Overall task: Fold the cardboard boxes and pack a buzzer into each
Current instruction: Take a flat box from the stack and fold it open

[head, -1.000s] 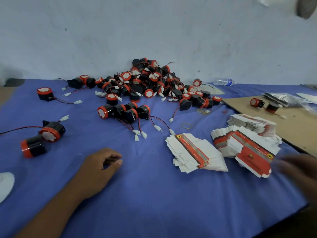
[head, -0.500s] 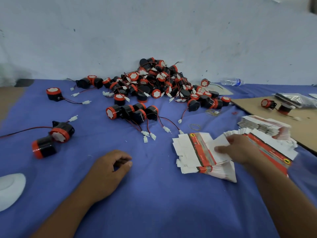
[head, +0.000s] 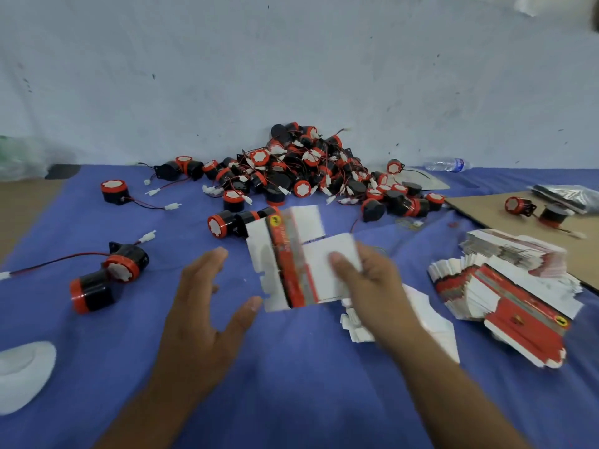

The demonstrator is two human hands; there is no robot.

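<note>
Judging by the layout, this job was barely off the ground: I couldn't spot a single folded box anywhere, and no buzzer was packed in anything. The heap of buzzers (head: pixel 308 170) sat at top centre of the frame against the wall, wires all tangled, with a loose pair of buzzers (head: pixel 110 273) off at the left middle on the blue cloth (head: pixel 291 384). The stacks of flat boxes (head: pixel 505 299) were fanned out at the right middle, next to a brown cardboard sheet (head: pixel 479 205), so pretty much the whole lot was left to do

Hands: the right hand (head: pixel 372 280) pinched one box blank (head: pixel 291 257) dead centre of the frame, thumb on top of a white panel, the other fingers hidden under it. The blank was flat and, I'd say, lifted off the cloth and tilted a bit. The left hand (head: pixel 207 306) was open with fingers spread, holding nothing, just left of the blank. Its thumb tip sat right by the blank's lower left corner, but it was too blurry to tell if they touched. My guess is the fold was about to begin
</note>
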